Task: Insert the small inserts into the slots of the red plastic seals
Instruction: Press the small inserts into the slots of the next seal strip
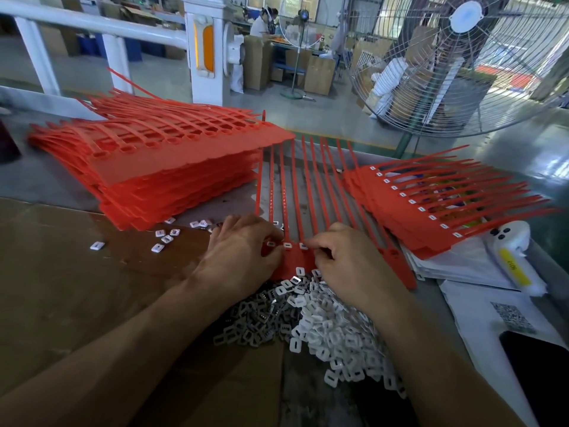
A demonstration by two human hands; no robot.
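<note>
Head view: both hands are down on the red seal strip (308, 192) lying on the table (46, 180), its straps fanning away toward the far edge. The left hand (243, 251) has its fingers curled over the strip's left end, fingertips pressing at a slot that already carries a white insert (287, 245). The right hand (345, 257) curls in just beside it, fingertips pinching at the next slot; whether an insert sits between them, I cannot tell. Just below the hands, a heap of loose inserts (326, 328), grey to the left and white to the right, touches the strip's near edge. A tall stack of unfilled seal strips (172, 167) sits to the left, a fitted stack (431, 211) to the right. A few stray inserts (163, 240) lie on brown cardboard (77, 272). A large fan (462, 57) stands beyond the table.
</note>
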